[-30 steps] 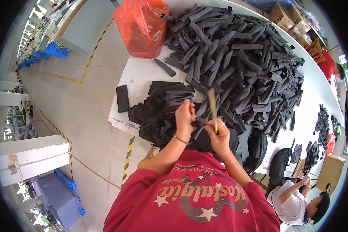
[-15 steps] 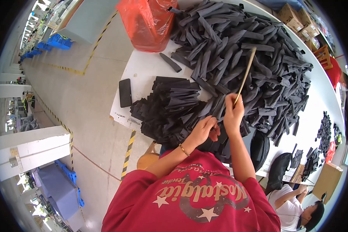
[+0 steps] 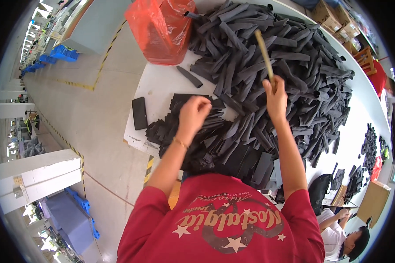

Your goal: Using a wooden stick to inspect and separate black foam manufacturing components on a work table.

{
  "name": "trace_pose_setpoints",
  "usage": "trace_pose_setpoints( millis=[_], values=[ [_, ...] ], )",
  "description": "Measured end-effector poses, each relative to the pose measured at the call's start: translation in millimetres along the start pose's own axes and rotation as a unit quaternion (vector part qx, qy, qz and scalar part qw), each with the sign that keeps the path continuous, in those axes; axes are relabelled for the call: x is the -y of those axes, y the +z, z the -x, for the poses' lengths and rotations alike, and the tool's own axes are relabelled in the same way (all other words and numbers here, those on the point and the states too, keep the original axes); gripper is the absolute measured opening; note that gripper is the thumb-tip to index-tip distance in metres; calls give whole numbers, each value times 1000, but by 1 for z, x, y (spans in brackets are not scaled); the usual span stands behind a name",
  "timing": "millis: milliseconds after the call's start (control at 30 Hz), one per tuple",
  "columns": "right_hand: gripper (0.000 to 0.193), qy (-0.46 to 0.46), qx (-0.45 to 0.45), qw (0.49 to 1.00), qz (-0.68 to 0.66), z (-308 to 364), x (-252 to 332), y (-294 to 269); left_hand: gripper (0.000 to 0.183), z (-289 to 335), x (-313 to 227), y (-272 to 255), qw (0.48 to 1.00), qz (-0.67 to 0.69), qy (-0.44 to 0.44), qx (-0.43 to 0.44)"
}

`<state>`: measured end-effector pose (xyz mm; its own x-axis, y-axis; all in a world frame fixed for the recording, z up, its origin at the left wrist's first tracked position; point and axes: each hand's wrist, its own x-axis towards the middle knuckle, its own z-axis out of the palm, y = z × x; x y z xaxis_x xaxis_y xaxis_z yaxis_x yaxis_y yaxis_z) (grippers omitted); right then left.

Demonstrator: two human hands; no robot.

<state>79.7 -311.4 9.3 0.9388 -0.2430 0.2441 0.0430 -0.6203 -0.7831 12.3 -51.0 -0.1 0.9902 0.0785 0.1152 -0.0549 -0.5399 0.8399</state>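
Note:
My right hand (image 3: 276,100) is wrapped round the lower end of a thin wooden stick (image 3: 264,51), which points up over a large heap of dark grey fabric tubes (image 3: 289,57). My left hand (image 3: 195,115) is above a pile of flat black fabric strips (image 3: 215,147) on the near left part of the white table (image 3: 157,83). Its fingers are curled together at the pile's top edge. Whatever lies between those fingertips is hidden. One loose tube (image 3: 189,77) lies apart from the heap, to its left.
A red plastic bag (image 3: 160,33) stands at the table's far left corner. A black phone (image 3: 139,113) lies near the left edge. At the right, a black bag (image 3: 319,193) and small dark heaps (image 3: 368,147) lie near a seated person in white (image 3: 335,228).
My left hand has moved left and away from me, from beside my right hand to the black strips. My right hand has moved farther out, and the stick now tilts left.

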Motion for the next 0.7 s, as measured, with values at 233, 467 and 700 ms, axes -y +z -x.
trace_pose_setpoints(
  millis=[233,467,700],
  values=[
    [14,-7,191,981,11,72,-25,-28,13,-66,115,18,952,-206,7,227],
    [12,-181,205,955,115,61,-30,-48,13,-75,77,-1,976,-39,4,216],
    [13,-226,219,943,113,54,-24,-45,12,-73,57,-7,976,-55,26,210]
  ],
)
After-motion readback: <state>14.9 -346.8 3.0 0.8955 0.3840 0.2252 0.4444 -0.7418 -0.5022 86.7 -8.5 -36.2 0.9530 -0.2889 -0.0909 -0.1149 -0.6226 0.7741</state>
